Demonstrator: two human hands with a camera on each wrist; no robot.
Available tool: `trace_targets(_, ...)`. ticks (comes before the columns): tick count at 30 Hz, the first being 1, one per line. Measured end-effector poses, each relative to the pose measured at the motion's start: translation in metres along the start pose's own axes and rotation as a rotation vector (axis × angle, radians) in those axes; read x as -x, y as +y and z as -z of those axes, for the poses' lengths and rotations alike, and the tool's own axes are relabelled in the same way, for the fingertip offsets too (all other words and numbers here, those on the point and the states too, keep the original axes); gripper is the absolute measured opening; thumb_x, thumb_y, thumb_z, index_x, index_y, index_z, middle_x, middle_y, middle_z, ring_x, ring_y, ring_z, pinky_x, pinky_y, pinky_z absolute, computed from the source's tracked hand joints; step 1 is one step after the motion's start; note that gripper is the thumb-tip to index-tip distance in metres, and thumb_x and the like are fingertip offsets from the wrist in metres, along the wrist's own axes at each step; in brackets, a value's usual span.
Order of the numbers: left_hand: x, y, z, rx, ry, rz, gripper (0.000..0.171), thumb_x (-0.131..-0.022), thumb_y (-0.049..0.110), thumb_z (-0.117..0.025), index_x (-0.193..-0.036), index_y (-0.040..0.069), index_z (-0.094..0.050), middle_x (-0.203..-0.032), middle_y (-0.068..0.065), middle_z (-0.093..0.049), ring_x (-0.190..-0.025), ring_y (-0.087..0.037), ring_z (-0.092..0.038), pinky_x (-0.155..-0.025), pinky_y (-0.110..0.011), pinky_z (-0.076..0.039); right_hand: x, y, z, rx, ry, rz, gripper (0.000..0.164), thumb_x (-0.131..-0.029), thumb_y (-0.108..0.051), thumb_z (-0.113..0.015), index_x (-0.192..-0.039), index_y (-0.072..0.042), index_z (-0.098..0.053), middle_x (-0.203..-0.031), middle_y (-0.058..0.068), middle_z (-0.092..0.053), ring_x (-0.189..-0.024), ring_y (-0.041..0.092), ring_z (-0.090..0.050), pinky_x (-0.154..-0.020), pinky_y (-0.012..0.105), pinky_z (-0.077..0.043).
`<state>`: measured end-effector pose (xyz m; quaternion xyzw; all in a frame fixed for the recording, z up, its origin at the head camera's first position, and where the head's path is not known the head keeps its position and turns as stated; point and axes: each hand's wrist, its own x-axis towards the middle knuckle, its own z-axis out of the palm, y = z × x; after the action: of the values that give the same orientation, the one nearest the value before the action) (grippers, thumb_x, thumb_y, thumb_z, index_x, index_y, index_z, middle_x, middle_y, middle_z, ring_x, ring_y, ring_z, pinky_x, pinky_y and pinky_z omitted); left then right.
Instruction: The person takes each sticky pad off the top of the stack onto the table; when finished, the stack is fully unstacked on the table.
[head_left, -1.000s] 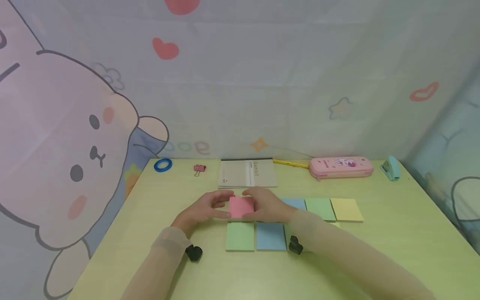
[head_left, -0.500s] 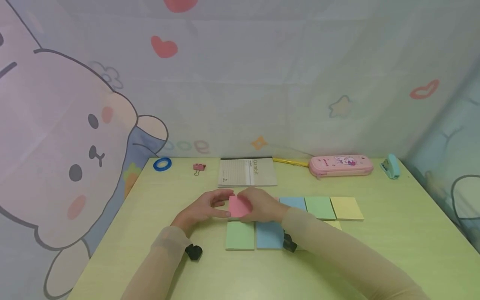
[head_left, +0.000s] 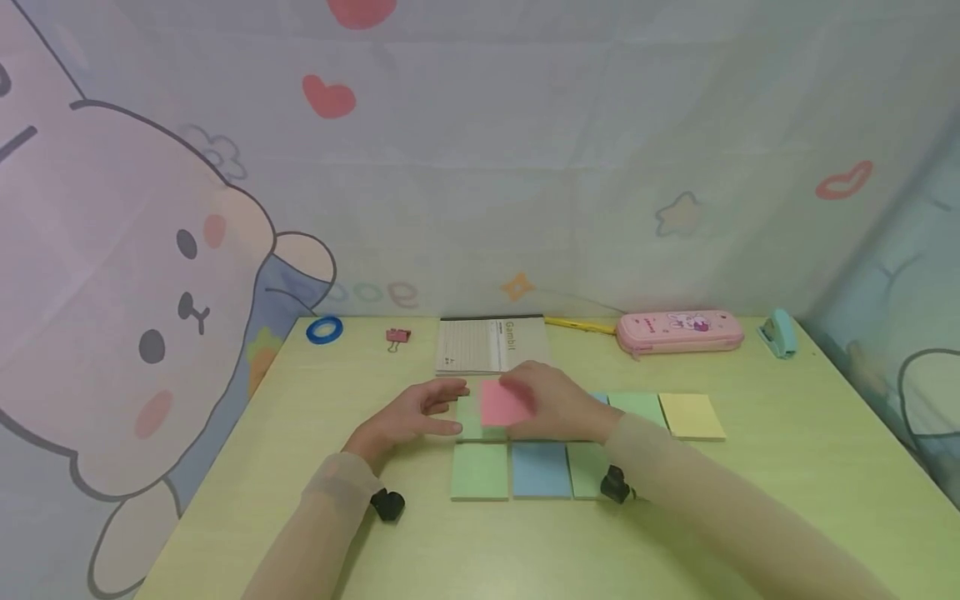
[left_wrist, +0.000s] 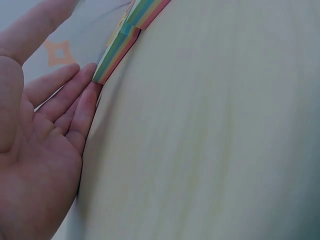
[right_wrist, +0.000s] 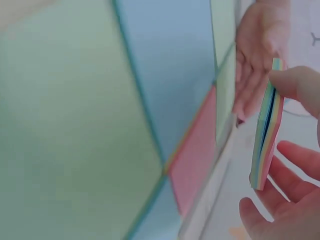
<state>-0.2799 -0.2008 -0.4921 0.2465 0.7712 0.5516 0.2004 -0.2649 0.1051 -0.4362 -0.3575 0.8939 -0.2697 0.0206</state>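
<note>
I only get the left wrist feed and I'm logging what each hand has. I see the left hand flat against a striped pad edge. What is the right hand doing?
Observer: The right hand holds a pink-topped pad at the back row of pads.
Operator: How is it gripped?
Observer: In the right wrist view the thumb is on one face and the fingers on the other. The pad's edge shows coloured layers.
Operator: What lies in front of it?
Observer: On the table, a green pad lies beside a blue pad.
</note>
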Motion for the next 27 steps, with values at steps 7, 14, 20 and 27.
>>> trace_targets(7,0.002,-0.002,-0.002,-0.015,0.007,0.019,0.079,-0.094,0.017,-0.082,-0.16,0.005,-0.041,-0.162,-0.011,-0.047,-0.153,-0.033,-0.039,-0.127,-0.047,-0.029,0.063,0.031,0.031,-0.027,0.062,0.021,0.064,-0.083,-0.033,-0.09,-0.139,-0.011,-0.065,-0.137,-0.001,-0.064,-0.129,0.022,-0.059,-0.11,0.049,-0.049)
trace_targets(14,0.002,0.002,-0.002,-0.016,0.008,0.039,0.079,-0.094,0.018,-0.082,-0.16,0.007,-0.042,-0.162,-0.009,-0.047,-0.152,-0.035,-0.04,-0.127,-0.048,-0.029,0.139,0.066,0.059,0.045,0.111,-0.069,0.063,-0.081,-0.024,-0.091,-0.137,-0.015,-0.066,-0.135,-0.004,-0.064,-0.124,0.019,-0.06,-0.103,0.047,-0.054)
trace_targets(20,0.001,0.005,-0.001,-0.029,0.013,0.043,0.078,-0.095,0.018,-0.081,-0.161,0.007,-0.041,-0.162,-0.01,-0.047,-0.151,-0.037,-0.04,-0.126,-0.049,-0.03,0.193,0.092,0.068,0.109,0.165,-0.108,0.064,-0.078,-0.03,-0.095,-0.134,-0.016,-0.067,-0.129,-0.005,-0.067,-0.114,0.012,-0.063,-0.095,0.032,-0.056)
trace_targets(27,0.001,0.006,-0.002,-0.031,0.014,0.061,0.078,-0.095,0.019,-0.081,-0.161,0.007,-0.041,-0.162,-0.01,-0.047,-0.151,-0.037,-0.04,-0.126,-0.049,-0.03,0.236,0.119,0.071,0.159,0.192,-0.138,0.064,-0.073,-0.031,-0.098,-0.13,-0.019,-0.071,-0.129,-0.004,-0.069,-0.117,0.003,-0.06,-0.096,0.008,-0.043)
